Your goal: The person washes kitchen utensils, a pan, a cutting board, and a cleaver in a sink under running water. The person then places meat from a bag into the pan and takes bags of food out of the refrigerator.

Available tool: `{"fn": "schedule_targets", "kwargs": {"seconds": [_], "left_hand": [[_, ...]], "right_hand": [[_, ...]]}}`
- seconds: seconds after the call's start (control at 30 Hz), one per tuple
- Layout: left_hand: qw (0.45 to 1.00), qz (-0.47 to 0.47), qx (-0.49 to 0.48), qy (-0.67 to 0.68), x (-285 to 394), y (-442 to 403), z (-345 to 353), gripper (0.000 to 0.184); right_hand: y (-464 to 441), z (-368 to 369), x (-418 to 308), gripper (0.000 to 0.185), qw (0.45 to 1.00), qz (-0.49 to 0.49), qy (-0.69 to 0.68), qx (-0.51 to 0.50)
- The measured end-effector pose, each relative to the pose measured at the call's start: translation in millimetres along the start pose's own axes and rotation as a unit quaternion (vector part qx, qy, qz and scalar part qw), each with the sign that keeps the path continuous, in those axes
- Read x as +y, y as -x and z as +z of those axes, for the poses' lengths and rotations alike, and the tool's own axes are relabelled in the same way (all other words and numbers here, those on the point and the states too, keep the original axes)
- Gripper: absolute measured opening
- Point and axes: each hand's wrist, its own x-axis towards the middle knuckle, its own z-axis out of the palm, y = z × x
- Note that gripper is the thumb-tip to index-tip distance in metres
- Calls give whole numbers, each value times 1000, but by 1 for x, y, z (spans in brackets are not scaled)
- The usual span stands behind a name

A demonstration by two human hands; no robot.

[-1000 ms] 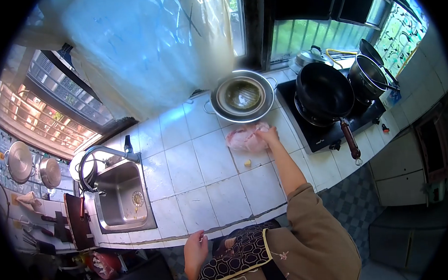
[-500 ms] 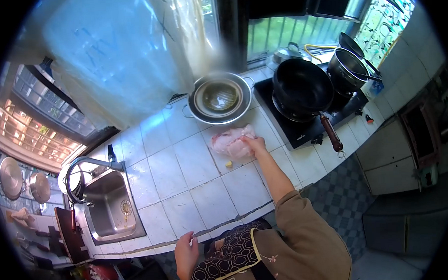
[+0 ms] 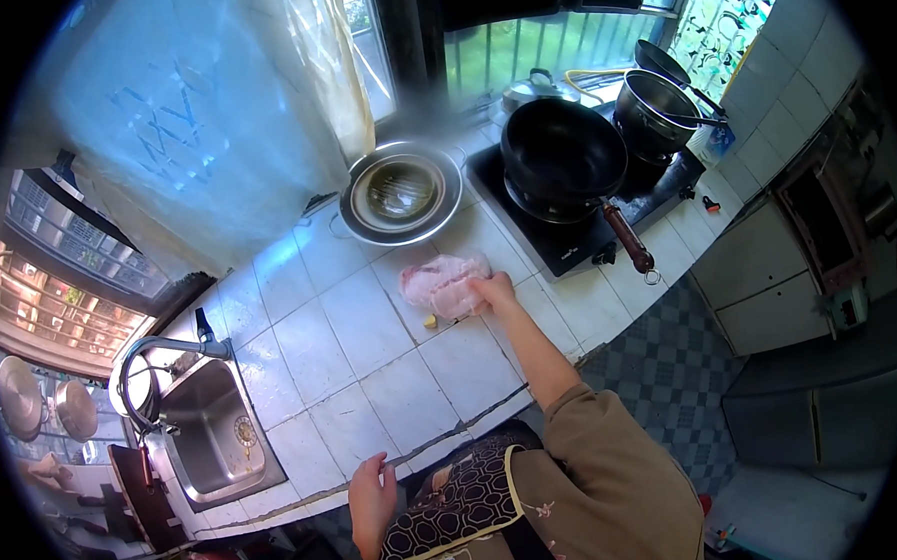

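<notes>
On the white tiled counter point(image 3: 356, 329) lies a crumpled see-through plastic bag point(image 3: 437, 285) with pale pink contents, perhaps raw meat. My right hand point(image 3: 492, 291) pinches the bag's right end, arm stretched forward. Just in front of the bag sits a small yellowish piece point(image 3: 430, 322), too small to name. My left hand point(image 3: 373, 491) hovers by the counter's front edge near my apron, fingers loosely bent and apart, holding nothing. Behind the bag stands a wide metal pan point(image 3: 445, 210) with smaller nested bowls point(image 3: 401, 189) in it.
To the right, a black wok point(image 3: 563, 160) sits on a gas stove point(image 3: 655, 206), its handle point(image 3: 627, 240) jutting toward the front. A steel pot point(image 3: 658, 111) stands on the other burner. At left is a steel sink point(image 3: 215, 430) with a curved faucet point(image 3: 161, 343).
The view has shifted, so the counter's things appear further left. My right hand keeps its hold at the bag's right end. My left hand stays by the counter edge.
</notes>
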Motion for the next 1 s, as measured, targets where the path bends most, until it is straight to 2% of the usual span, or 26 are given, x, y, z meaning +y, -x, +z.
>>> {"fn": "schedule_targets", "kwargs": {"seconds": [0.03, 0.07, 0.13, 0.2, 0.27, 0.33, 0.4, 0.47, 0.6, 0.67, 0.7, 0.77, 0.8, 0.87, 1.0], "left_hand": [[1000, 3, 1, -1, 0, 0, 0, 23], [1000, 1, 4, -1, -2, 1, 0, 23], [1000, 0, 12, 2, -6, 3, 0, 23], [1000, -21, 14, -3, -8, 8, -1, 23], [999, -30, 12, -4, -10, 10, -2, 23], [999, -33, 10, -6, -12, 10, -1, 23], [999, -26, 12, -16, -15, 8, 0, 23], [999, -29, 16, -10, -11, 6, -2, 23], [1000, -17, 16, -3, -7, 2, -3, 24], [1000, -21, 22, -4, -7, 3, -4, 24], [999, -24, 26, -5, -7, 4, -5, 24], [999, -33, 31, -3, -11, 6, -4, 23], [999, -41, 32, -3, -14, 8, -2, 23], [999, -42, 27, -5, -20, 9, 1, 23], [999, -39, 23, -6, -21, 9, 5, 24]], "right_hand": [[7, -6, -9, 50, 978, -66, 180, 81], [16, -13, -20, 46, 913, -130, 352, 159], [18, -46, -34, 37, 846, -369, 340, 182], [58, -78, -94, 32, 785, -451, 350, 242], [58, -110, -133, 30, 703, -463, 402, 360], [50, -138, -166, 38, 714, -318, 476, 404], [29, -160, -183, 41, 749, -142, 516, 391], [14, -187, -198, 48, 875, -11, 424, 235], [-40, -211, -182, 51, 896, -7, 384, 221], [-61, -213, -175, 49, 936, 16, 311, 163], [-47, -208, -178, 49, 936, 16, 312, 161], [-18, -200, -185, 39, 988, 86, 105, 71], [-19, -200, -182, 39, 988, 87, 107, 72], [-20, -201, -177, 27, 995, 74, 9, 72], [-17, -192, -177, 18, 993, 96, -41, 60]]}}
